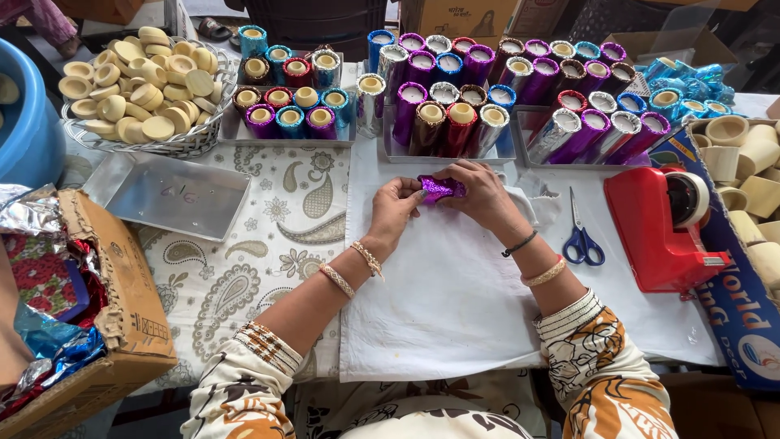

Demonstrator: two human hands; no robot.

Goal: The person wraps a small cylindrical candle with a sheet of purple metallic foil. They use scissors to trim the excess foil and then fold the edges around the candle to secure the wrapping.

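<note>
- While many foil-wrapped candles (pixel 455 122) are standing done beyond our hands, we are pinching purple foil (pixel 441 189) between left hand (pixel 396 207) and right hand (pixel 481 195).
- Bare wax candles (pixel 138 81) are waiting unwrapped, far left.

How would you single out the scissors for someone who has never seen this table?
Start at the red tape dispenser on the right side of the white cloth. Just left of it lie the scissors, closed, blades pointing away from the person. Their blue handles set them apart from everything nearby.
</note>
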